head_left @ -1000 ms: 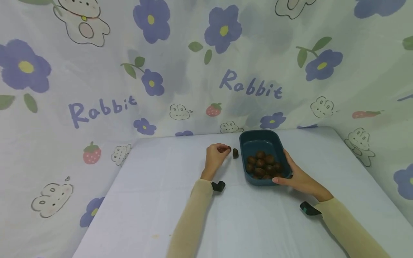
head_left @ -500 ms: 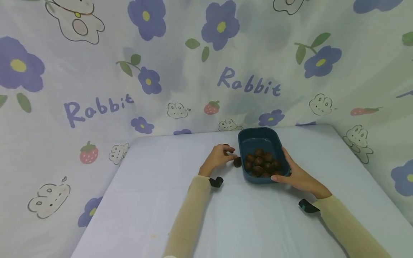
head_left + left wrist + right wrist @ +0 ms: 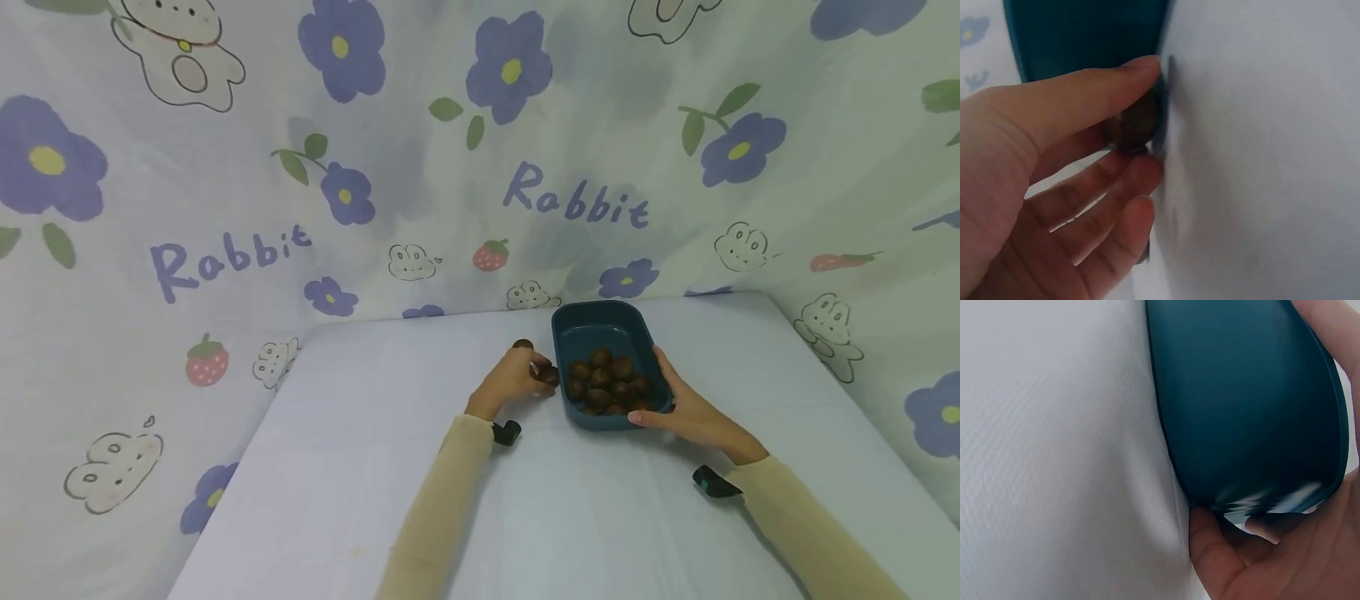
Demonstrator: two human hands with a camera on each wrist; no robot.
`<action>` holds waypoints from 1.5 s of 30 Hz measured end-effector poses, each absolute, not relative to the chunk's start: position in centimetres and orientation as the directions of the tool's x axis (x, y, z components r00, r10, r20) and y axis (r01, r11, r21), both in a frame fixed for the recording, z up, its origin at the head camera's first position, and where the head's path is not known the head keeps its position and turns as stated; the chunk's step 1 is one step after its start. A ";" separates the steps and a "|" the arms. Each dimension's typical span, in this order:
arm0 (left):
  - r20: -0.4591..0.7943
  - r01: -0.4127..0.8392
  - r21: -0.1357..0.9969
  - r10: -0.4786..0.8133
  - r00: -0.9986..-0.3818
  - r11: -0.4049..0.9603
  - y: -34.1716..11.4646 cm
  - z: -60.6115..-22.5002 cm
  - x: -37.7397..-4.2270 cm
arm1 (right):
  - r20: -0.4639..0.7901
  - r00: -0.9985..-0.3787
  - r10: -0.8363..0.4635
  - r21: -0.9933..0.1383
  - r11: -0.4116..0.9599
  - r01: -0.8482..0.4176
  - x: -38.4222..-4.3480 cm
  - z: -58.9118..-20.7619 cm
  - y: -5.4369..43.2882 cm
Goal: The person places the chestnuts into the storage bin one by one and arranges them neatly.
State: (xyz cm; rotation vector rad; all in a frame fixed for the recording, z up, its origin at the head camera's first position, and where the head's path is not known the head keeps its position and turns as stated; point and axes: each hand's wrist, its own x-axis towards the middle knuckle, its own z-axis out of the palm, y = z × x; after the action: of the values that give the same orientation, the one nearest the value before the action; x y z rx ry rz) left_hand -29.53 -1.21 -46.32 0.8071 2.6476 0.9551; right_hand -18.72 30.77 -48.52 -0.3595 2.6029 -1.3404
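In the head view my left hand (image 3: 512, 379) is low over the table, left of a dark teal tub (image 3: 606, 423). Its thumb and fingers pinch a brown chestnut (image 3: 546, 375) right beside the tub's left wall. The left wrist view shows this chestnut (image 3: 1135, 125) partly covered by the thumb. A second chestnut (image 3: 522, 343) shows just beyond the knuckles. Several chestnuts (image 3: 601, 378) are heaped in the near half of the tub. My right hand (image 3: 693, 414) grips the tub's near right corner, thumb over the near rim and fingers along the right side.
A white cloth (image 3: 337, 467) covers the table. Behind it and along the sides hangs a printed curtain (image 3: 420, 192) with flowers and rabbits, close to the tub's far end. Black straps with small devices (image 3: 507, 432) sit on both wrists.
My left hand, earlier at a chestnut farther back, opened, came slightly nearer and now pinches the chestnut by the tub. The other chestnut lies behind the hand. My right hand keeps its grip.
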 end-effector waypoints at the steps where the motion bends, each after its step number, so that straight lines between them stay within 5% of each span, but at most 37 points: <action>1: -0.008 0.429 0.636 0.562 -0.827 0.641 -1.2 -46.5 -29.5 | -0.061 -0.953 -0.298 -0.817 0.564 -0.124 -18.7 -48.5 30.7; 12: 0.022 0.382 0.656 0.490 -0.871 0.651 -2.2 -46.7 -29.9 | -0.071 -0.953 -0.296 -0.821 0.559 -0.112 -18.5 -48.2 30.7; 27: 0.215 0.327 0.826 0.278 -0.936 0.460 -3.4 -45.4 -30.4 | -0.071 -0.951 -0.300 -0.827 0.550 -0.111 -18.5 -48.4 30.7; 45: 0.209 0.358 0.856 0.383 -0.900 0.374 -0.7 -44.5 -31.9 | -0.059 -0.953 -0.296 -0.829 0.547 -0.119 -18.5 -48.5 30.5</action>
State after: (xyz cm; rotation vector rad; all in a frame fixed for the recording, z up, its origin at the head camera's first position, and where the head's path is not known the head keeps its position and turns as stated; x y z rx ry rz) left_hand -31.91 -0.68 -44.45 0.6963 2.5830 1.5995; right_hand -18.54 30.54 -48.55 -0.3509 2.5904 -1.3654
